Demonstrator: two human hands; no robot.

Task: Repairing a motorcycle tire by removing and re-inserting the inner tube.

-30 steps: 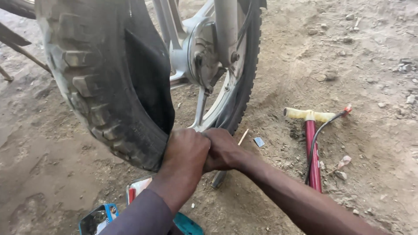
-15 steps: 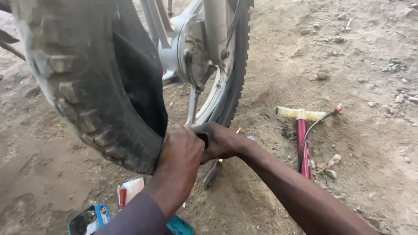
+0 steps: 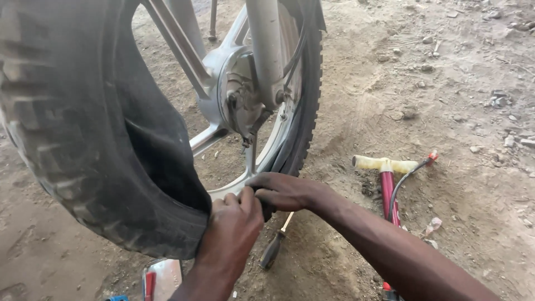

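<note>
Head view, looking down past the person's forearms: the tyre point(image 3: 83, 161) hangs half off a motorcycle wheel, its lower edge pulled away from the silver alloy rim point(image 3: 223, 192) and bulging toward the camera. It is thick black rubber with chunky tread blocks and a smooth, dull inner wall. I'd judge it heavy and stubborn, springy rather than floppy, dusty enough to grip without slipping; the bead edge at the bottom, where it meets the rim, looks like the place to take hold. The left hand point(image 3: 231, 228) is clamped over that lower edge, fingers curled onto the rubber. The right hand point(image 3: 284, 192) reaches in from the right with fingers bent, pinching what seems to be the bead or a fold of inner rubber against the rim; the exact thing under the fingertips is hidden.

Behind them sit the metal hub point(image 3: 239, 95) and a grey fork leg point(image 3: 267, 50), hard and smooth. Below the right wrist a screwdriver point(image 3: 273, 248) with a dark handle lies on the packed dirt ground point(image 3: 446, 83). To the right lies a red hand pump point(image 3: 388, 192) with a pale crossbar handle and thin black hose. A small red-and-silver object point(image 3: 159, 276) lies at the bottom edge.
</note>
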